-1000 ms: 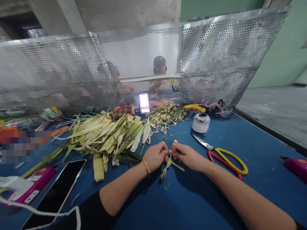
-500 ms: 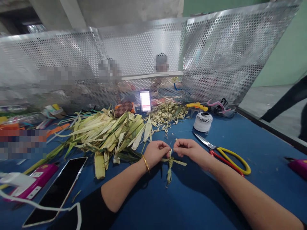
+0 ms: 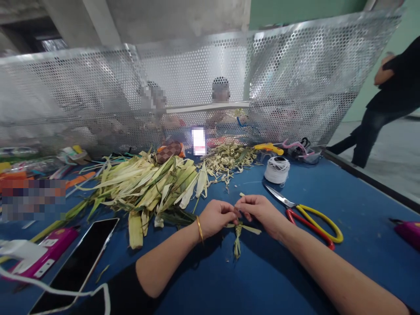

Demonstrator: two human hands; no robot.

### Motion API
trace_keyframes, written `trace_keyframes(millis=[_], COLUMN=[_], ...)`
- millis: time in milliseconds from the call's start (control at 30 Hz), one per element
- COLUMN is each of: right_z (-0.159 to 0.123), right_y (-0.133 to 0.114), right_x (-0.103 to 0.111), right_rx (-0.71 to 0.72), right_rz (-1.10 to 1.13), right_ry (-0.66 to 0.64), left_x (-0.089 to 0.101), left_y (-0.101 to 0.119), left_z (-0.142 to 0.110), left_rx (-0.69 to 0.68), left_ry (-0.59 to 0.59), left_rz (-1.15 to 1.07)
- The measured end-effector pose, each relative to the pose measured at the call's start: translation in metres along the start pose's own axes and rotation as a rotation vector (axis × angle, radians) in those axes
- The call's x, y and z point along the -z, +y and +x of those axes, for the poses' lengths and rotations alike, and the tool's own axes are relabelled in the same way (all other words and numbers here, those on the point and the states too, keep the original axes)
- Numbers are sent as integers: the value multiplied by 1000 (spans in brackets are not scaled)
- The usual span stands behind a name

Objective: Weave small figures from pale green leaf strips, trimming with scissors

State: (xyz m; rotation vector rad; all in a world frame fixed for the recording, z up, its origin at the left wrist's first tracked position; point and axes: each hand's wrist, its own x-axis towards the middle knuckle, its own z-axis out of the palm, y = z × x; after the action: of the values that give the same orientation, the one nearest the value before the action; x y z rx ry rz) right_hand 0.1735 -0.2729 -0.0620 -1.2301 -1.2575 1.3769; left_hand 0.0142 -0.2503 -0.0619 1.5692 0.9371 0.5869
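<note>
A small corn-husk figure (image 3: 237, 243) with a bound body and two side strips hangs below my fingers. My left hand (image 3: 218, 217) is closed in a pinch on its top end. Close beside it, my right hand (image 3: 257, 211) pinches at the same spot, its fingertips almost touching the left ones. What the right fingers hold is too small and hidden to make out. A pale strip tip (image 3: 242, 194) shows just above the right hand. Beyond it stands a spool of white thread (image 3: 277, 170), and scissors (image 3: 306, 216) with red and yellow handles lie to the right.
A large pile of corn husks (image 3: 147, 186) lies left of centre, with curled husk scraps (image 3: 229, 158) behind. At left are a phone (image 3: 77, 262) and a magenta power strip (image 3: 49, 251). A perforated metal screen (image 3: 197, 57) borders the table; a person (image 3: 387, 96) stands beyond, right.
My hands have come closer together, the right fingertips moving in to the left ones. The husk figure has shifted slightly right. The person at the right has come further into view.
</note>
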Motion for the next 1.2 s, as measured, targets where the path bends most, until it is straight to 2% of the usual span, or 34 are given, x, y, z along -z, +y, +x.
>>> trace_keyframes(millis=[133, 267, 433, 533, 633, 900, 1200], right_z=[-1, 1, 6, 8, 9, 8, 10], right_y=[-2, -3, 3, 7, 9, 10, 6], right_x=[-1, 5, 16, 18, 18, 20, 24], right_rx=[23, 97, 59, 142, 128, 52, 43], right_rz=[9, 6, -257, -413, -487, -446, -339], right_ry=[-20, -38, -152, -118, -95, -112, -80], left_x=[-3, -6, -7, -7, -7, -6, -4], left_y=[-2, -5, -4, -4, -5, -3, -5], left_z=[0, 1, 0, 0, -1, -1, 0], left_rx=[13, 9, 2, -27, -54, -8, 22], left_ry=[11, 98, 145, 146, 142, 148, 143], left_rz=[32, -78, -185, -185, -165, -184, -222])
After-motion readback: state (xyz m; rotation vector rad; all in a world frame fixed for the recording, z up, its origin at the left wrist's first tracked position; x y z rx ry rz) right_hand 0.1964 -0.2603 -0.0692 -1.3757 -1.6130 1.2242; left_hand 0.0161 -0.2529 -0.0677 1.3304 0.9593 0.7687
